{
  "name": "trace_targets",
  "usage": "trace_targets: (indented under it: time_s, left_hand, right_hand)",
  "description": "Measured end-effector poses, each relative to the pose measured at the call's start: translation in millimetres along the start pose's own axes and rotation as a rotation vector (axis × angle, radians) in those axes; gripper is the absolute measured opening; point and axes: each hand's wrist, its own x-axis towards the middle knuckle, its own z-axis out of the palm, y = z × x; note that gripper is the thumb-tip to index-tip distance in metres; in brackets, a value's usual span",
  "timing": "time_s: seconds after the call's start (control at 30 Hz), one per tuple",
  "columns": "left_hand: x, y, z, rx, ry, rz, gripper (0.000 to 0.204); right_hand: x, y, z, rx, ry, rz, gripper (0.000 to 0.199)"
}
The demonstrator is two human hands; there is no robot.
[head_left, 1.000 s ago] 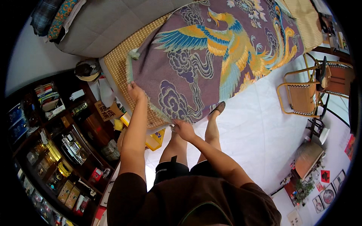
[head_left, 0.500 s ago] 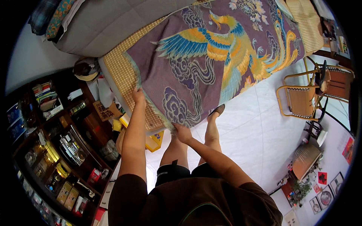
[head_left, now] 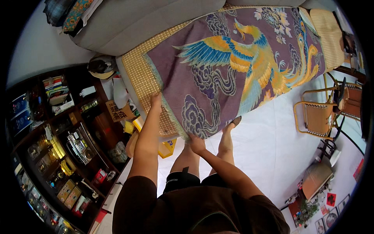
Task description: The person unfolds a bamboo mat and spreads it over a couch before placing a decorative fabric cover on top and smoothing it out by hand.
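Blanket: a purple blanket (head_left: pixel 233 74) with a blue and gold bird lies spread across the woven mat (head_left: pixel 142 74) in the upper middle of the frame.
Left hand: the left hand (head_left: pixel 156 100) rests at the blanket's left edge, left of centre; whether it pinches the cloth cannot be told.
Right hand: the right hand (head_left: pixel 196 142) sits at the blanket's lower corner, centre frame, fingers closed on the hem.
Shelves: dark shelves (head_left: pixel 58 136) fill the lower left.
Chair: a rattan chair (head_left: pixel 317 117) stands at right.
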Motion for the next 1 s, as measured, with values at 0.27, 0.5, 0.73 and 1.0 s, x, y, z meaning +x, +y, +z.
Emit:
trace_targets:
  time_s: [0.27, 0.5, 0.73, 1.0]
  left_hand:
    - [46, 21, 9, 0.024, -0.098, -0.015, 0.061]
    - [70, 70, 38, -0.190, -0.037, -0.005, 0.071]
    - [101, 114, 40, -0.414, 0.063, 0.010, 0.075]
    - [163, 154, 31, -0.347, 0.170, 0.088, 0.027]
  right_hand:
    - [1, 17, 27, 0.059, 0.056, 0.128, 0.037]
    - [8, 41, 37, 0.144, 0.083, 0.122, 0.038]
    - [22, 40, 38, 0.252, 0.014, 0.030, 0.041]
    - [38, 44, 39, 0.252, 0.027, -0.018, 0.042]
